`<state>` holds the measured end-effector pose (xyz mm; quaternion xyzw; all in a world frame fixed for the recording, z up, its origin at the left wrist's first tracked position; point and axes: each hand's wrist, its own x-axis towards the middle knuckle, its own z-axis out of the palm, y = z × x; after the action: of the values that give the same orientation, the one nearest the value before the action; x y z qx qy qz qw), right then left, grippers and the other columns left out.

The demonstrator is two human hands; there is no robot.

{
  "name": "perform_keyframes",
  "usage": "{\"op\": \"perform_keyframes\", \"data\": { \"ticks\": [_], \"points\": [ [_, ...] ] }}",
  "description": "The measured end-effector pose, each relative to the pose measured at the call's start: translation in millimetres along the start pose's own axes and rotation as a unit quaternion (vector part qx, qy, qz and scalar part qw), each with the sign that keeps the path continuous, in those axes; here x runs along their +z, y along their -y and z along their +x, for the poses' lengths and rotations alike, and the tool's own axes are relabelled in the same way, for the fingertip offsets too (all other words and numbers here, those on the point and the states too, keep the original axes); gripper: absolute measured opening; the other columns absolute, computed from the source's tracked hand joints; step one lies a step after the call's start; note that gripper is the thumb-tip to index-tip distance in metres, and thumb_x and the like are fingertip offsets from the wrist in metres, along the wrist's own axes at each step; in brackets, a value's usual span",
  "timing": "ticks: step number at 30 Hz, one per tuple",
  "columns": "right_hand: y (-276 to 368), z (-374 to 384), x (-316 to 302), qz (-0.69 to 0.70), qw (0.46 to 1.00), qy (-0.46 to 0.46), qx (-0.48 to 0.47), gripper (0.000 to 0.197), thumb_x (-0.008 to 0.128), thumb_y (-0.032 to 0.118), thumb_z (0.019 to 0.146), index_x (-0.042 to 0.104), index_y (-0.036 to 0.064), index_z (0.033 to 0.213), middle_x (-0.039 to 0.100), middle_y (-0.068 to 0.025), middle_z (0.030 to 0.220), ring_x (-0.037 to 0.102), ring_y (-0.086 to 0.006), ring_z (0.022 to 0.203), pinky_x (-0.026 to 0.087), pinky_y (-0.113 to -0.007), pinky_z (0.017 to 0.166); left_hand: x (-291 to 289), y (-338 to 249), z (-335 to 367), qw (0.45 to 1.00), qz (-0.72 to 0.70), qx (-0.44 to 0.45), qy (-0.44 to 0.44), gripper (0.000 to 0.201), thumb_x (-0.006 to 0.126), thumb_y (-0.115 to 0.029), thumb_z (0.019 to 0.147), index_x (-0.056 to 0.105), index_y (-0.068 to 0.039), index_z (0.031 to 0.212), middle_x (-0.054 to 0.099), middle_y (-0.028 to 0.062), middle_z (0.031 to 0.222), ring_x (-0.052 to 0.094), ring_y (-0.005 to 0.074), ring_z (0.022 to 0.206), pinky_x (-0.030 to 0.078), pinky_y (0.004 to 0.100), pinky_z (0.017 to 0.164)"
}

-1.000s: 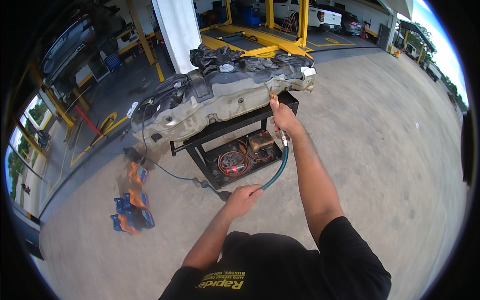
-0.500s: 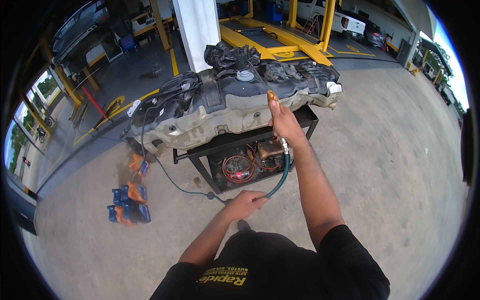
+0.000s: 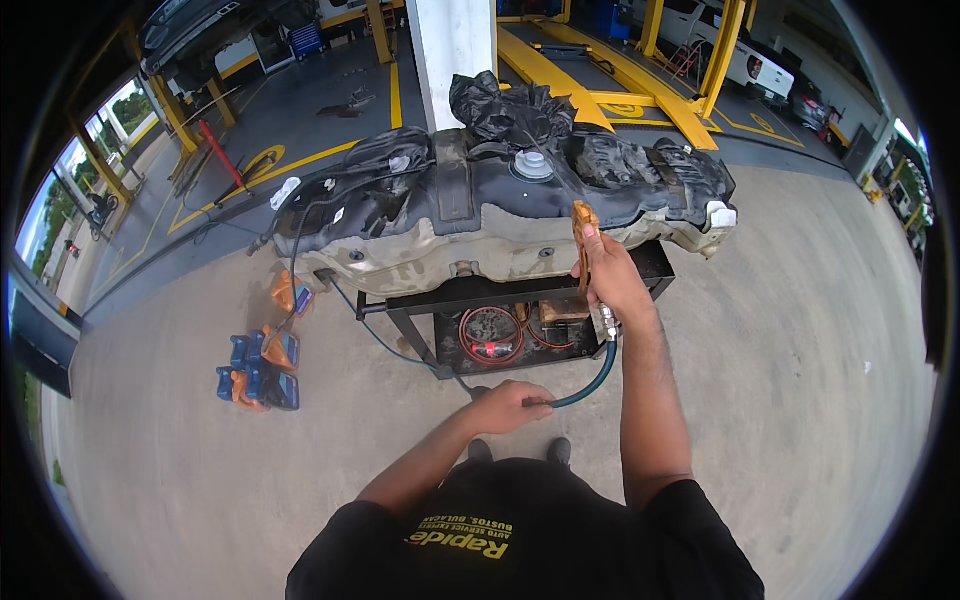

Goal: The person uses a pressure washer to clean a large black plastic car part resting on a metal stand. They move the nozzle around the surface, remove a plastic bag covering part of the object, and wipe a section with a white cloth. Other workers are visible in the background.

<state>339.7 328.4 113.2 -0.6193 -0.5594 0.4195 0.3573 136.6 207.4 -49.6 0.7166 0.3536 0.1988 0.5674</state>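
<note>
My right hand (image 3: 618, 278) is wrapped round an orange-brown air blow gun (image 3: 586, 216), raised in front of the right half of a large fuel tank (image 3: 405, 258). A metal fitting joins the gun to a green air hose (image 3: 600, 378). Lower down, my left hand (image 3: 510, 407) is closed round that hose, which runs on to the left past a dark coupling. The tank, black above and dusty beige along its near side, lies across a black cart (image 3: 405, 325). A pale round cap (image 3: 533, 165) sits on its top, with crumpled black plastic (image 3: 505, 112) behind.
Several blue and orange bottles (image 3: 262, 372) stand on the floor at left. A coiled red hose (image 3: 490, 335) lies on the cart's lower shelf. Behind the tank rise a white pillar (image 3: 455, 60) and a yellow car lift (image 3: 560, 75). A red bar (image 3: 220, 152) leans at far left.
The view has shifted, so the tank and cart appear farther right. Both hands keep their hold on the gun and hose. Both shoes now show below.
</note>
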Motion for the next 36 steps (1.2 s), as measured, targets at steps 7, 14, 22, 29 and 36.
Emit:
{"op": "perform_keyframes", "data": {
  "ticks": [7,14,22,29,36],
  "points": [
    [-2,2,-30,-0.014,0.997,0.069,-0.020,0.062,0.035,0.056,0.112,0.060,-0.0007,0.115,0.065,-0.0077,0.080,0.050,-0.0132,0.044,0.042,-0.029,0.043,18,-13,27,0.999,0.022,0.029,0.009,0.030,0.075,-0.025,0.096,0.075,0.000,0.114,0.075,0.0152,0.103,0.072,0.0267,0.098,0.055,0.0381,0.087],
    [-7,0,-45,-0.018,0.995,0.098,-0.009,0.060,0.038,0.054,0.112,0.060,-0.0013,0.116,0.066,-0.0081,0.081,0.051,-0.0132,0.044,0.043,-0.029,0.043,29,-21,49,0.998,0.047,0.020,0.028,0.031,0.073,-0.030,0.097,0.075,-0.002,0.109,0.075,0.0173,0.098,0.072,0.0304,0.092,0.055,0.0406,0.083],
    [-49,46,-77,0.030,0.999,-0.027,0.029,0.060,0.036,0.055,0.112,0.058,-0.0004,0.108,0.061,-0.0064,0.077,0.050,-0.0126,0.045,0.042,-0.032,0.041,34,7,65,0.994,0.092,-0.052,0.020,0.036,0.059,-0.034,0.105,0.072,-0.002,0.112,0.073,0.0137,0.106,0.068,0.0291,0.103,0.052,0.0393,0.093],
    [-69,51,-71,0.040,0.998,-0.030,0.032,0.061,0.037,0.056,0.111,0.058,-0.0014,0.107,0.061,-0.0078,0.076,0.051,-0.0135,0.043,0.042,-0.032,0.041,23,25,62,0.994,0.105,-0.021,0.010,0.032,0.064,-0.031,0.103,0.074,-0.001,0.110,0.072,0.0148,0.107,0.068,0.0300,0.103,0.052,0.0391,0.092],
    [-73,43,-65,0.018,0.999,-0.004,0.031,0.066,0.037,0.059,0.111,0.059,-0.0030,0.112,0.062,-0.0083,0.077,0.053,-0.0133,0.045,0.043,-0.031,0.042,19,19,60,0.992,0.104,-0.054,0.041,0.039,0.067,-0.039,0.101,0.077,-0.002,0.109,0.075,0.0180,0.109,0.070,0.0337,0.106,0.054,0.0408,0.094]
  ]
}}
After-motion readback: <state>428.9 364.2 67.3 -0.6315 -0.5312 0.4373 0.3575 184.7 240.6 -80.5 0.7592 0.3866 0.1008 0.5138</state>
